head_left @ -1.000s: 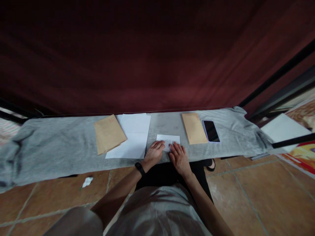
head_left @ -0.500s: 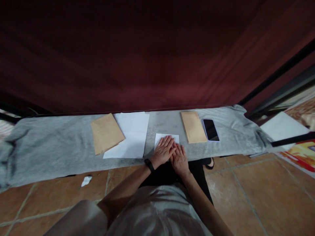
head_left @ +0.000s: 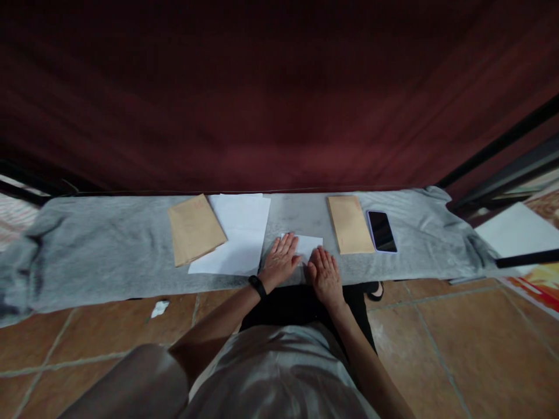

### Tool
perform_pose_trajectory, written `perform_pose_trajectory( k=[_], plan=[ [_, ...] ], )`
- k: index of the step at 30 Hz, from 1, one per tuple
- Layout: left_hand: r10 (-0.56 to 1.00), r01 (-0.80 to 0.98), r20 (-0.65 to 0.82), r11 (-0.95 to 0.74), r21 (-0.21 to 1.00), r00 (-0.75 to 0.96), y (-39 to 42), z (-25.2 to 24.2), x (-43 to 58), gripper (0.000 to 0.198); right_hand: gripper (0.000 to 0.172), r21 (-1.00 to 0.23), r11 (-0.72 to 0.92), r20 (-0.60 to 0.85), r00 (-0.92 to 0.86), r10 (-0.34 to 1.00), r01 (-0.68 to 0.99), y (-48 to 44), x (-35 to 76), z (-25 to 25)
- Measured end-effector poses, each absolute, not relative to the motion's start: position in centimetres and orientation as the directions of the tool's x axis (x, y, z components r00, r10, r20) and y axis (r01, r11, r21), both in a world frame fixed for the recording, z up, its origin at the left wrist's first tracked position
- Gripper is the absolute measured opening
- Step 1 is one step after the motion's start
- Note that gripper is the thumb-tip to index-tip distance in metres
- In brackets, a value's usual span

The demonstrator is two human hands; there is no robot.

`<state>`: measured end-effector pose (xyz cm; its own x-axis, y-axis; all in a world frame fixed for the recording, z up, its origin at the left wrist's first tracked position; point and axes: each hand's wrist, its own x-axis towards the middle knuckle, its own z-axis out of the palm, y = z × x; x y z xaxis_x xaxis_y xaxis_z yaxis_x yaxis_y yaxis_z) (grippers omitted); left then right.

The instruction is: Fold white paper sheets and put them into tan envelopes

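A small white sheet of paper (head_left: 309, 243), seemingly folded, lies on the grey cloth near its front edge. Flat on the paper's left side rests my left hand (head_left: 280, 259), fingers stretched out, a black band on its wrist. My right hand (head_left: 325, 275) lies flat over the lower right corner, fingers extended and close together. Both palms face down, so the paper's outer parts are partly hidden. To the left are larger white sheets (head_left: 244, 238) with brown envelopes (head_left: 196, 228) overlapping them. Right of my hands lies another brown envelope stack (head_left: 350, 226).
A phone (head_left: 382, 231) with a dark screen lies beside the right envelopes. Grey cloth (head_left: 109, 244) covers the narrow bench, and a dark red panel (head_left: 279, 116) rises behind it. White scrap (head_left: 159, 308) lies on the tiled floor (head_left: 458, 331). At right, a black bar (head_left: 528, 258) crosses papers.
My hands were together, overlapping on the paper. Now they have moved apart, the left to the left and the right to the right, uncovering the paper's middle. The view has shifted slightly.
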<state>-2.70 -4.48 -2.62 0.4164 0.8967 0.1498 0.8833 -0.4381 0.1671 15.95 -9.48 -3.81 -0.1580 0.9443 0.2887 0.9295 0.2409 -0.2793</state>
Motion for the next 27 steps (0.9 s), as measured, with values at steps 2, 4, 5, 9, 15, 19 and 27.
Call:
perform_pose_trajectory(
  k=[2,4,5,9,15,19,27],
  plan=[
    [0.896,0.884,0.143,-0.441,0.157,0.421,-4.5,-2.6,-2.6,0.061,0.055,-0.293,0.252,0.276,-0.171,0.946,0.922,-8.5,16.0,-3.5],
    [0.894,0.883,0.134,-0.446,0.147,0.428,-4.5,-2.6,-2.6,0.059,0.054,-0.304,0.295,0.263,-0.218,0.94,0.906,-7.6,15.8,-3.4],
    [0.892,0.882,0.132,-0.448,0.143,0.432,-4.5,-2.6,-2.6,0.059,0.053,-0.305,0.32,0.258,-0.246,0.934,0.897,-7.2,15.6,-3.4],
    [0.885,0.878,0.147,-0.46,0.13,0.442,-4.5,-2.6,-2.6,0.059,0.053,-0.262,0.35,0.26,-0.284,0.923,0.899,-6.6,15.0,-4.0],
    [0.888,0.882,0.156,-0.453,0.13,0.433,-4.6,-2.3,-2.6,0.059,0.057,-0.228,0.313,0.286,-0.244,0.927,0.922,-6.2,15.3,-4.9],
    [0.887,0.881,0.163,-0.454,0.133,0.432,-4.7,-2.1,-2.6,0.059,0.058,-0.217,0.288,0.279,-0.224,0.934,0.933,-5.7,15.8,-4.9],
    [0.873,0.87,0.194,-0.476,0.133,0.448,-4.9,-2.0,-2.6,0.055,0.058,-0.209,0.245,0.26,-0.188,0.947,0.947,-5.2,15.9,-4.8]
  ],
)
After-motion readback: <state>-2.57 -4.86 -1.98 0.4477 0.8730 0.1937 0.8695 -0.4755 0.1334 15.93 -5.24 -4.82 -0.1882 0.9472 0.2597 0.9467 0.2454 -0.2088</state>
